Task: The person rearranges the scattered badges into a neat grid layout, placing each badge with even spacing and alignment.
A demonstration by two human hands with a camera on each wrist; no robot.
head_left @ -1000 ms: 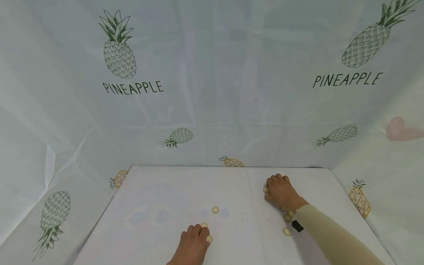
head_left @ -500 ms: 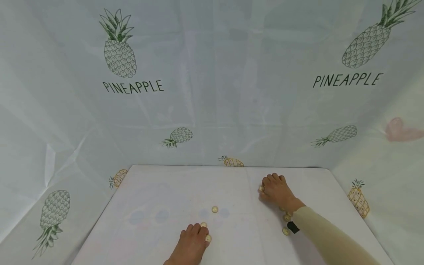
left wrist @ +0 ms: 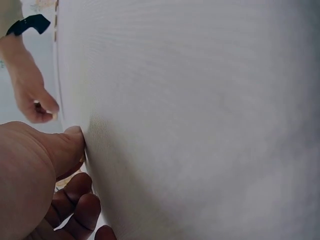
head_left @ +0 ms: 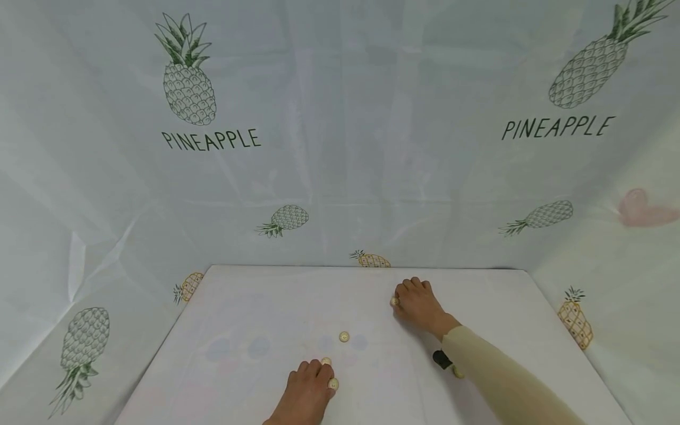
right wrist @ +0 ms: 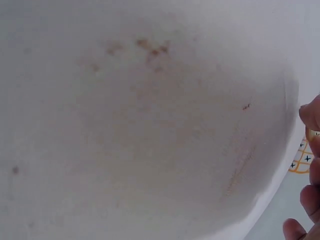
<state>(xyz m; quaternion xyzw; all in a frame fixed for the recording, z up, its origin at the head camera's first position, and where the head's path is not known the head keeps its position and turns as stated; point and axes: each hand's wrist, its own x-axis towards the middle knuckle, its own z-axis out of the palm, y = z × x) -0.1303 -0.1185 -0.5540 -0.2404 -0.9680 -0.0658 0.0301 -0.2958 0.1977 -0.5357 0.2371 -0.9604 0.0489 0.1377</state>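
My left hand (head_left: 307,389) rests low on the white table, with thumb and finger pinching a round cream button (head_left: 333,383). Another button (head_left: 326,361) lies at its fingertips. In the left wrist view the left thumb (left wrist: 67,147) presses toward a finger, hiding most of what it holds. My right hand (head_left: 419,305), farther back and to the right, pinches a button (head_left: 395,301) between thumb and finger. A lone button (head_left: 344,336) lies flat between the two hands. In the right wrist view only the right fingertips (right wrist: 311,150) show at the edge.
Part of a button (head_left: 457,372) shows beside the black wrist strap (head_left: 442,359); the right sleeve (head_left: 499,372) covers the spot where more lay. Pineapple-print sheeting (head_left: 372,147) walls the back and sides of the white table (head_left: 255,313).
My right hand has moved left across the table with its button. Its forearm now covers several buttons that showed before. The left hand stays almost in place.
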